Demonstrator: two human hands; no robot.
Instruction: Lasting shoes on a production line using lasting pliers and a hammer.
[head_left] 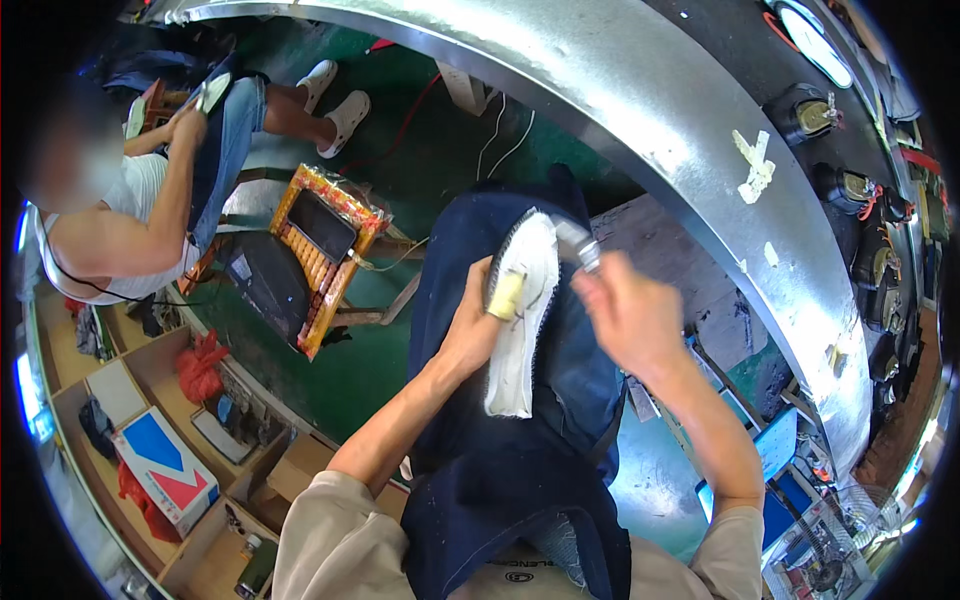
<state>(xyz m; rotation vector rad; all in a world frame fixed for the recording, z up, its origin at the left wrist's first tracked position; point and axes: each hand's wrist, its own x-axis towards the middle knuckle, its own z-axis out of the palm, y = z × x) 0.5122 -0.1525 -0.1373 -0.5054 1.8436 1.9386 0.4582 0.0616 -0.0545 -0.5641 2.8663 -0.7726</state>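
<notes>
Sole side up over my lap lies a shoe [524, 350] with a white, slipper-shaped bottom and a dark, stitched-looking rim. My left hand [475, 318] grips it by its left edge, the fingers wrapped beneath and a yellow wrap on the thumb pressed to the white face. My right hand [635, 308] is closed round a short tool with a pale, metallic-looking end [577, 243], at the shoe's upper right edge. Motion blurs the tool, so I cannot tell its kind or whether it touches. A dark blue apron [470, 490] covers my lap under the shoe.
A curved metal bench edge [690, 90] sweeps across the far side and right. Several dark shoes [885, 265] stand beyond it. At left a co-worker [150, 220] sits handling a shoe, near a beaded stool [300, 260] bearing a phone. Wooden compartments [200, 545] line the lower left.
</notes>
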